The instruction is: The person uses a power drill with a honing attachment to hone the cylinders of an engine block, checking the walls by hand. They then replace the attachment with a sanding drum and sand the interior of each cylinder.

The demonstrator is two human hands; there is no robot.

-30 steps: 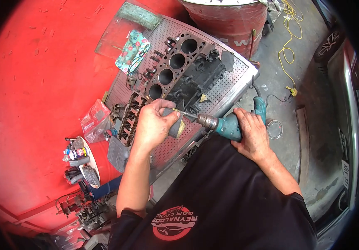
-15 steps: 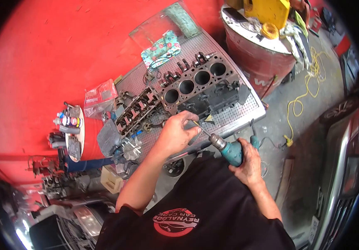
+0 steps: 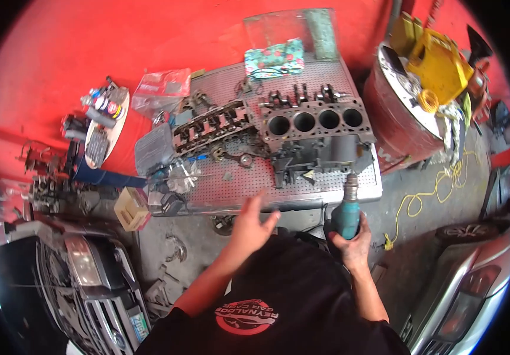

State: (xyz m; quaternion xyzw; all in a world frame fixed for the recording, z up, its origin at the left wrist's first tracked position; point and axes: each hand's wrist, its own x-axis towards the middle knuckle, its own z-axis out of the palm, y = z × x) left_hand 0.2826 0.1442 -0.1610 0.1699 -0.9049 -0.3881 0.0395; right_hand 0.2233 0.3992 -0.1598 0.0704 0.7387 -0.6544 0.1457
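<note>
My right hand (image 3: 355, 244) is wrapped around a teal power drill (image 3: 347, 218), whose chuck points up toward the bench edge. A bit at its tip cannot be made out. My left hand (image 3: 252, 229) is held apart from it at the bench's front edge, thumb and fingers spread and slightly blurred, with nothing visible in it. Beyond the drill lies the engine block (image 3: 314, 142), its cylinder bores showing. To its left rests the cylinder head (image 3: 213, 127). A connecting rod (image 3: 237, 158) lies in front of the cylinder head.
The perforated metal bench (image 3: 231, 192) also carries a crankshaft (image 3: 302, 94) and a floral cloth (image 3: 275, 58). A red drum (image 3: 397, 118) stands at the right, with a yellow cord (image 3: 423, 192) on the floor. Vehicles flank me: a dark pickup (image 3: 83, 260) left, another car (image 3: 468, 296) right.
My left hand has come away from the front of the drill and opened, moving down and left. The drill has turned to point more straight ahead, and the view has swung round.
</note>
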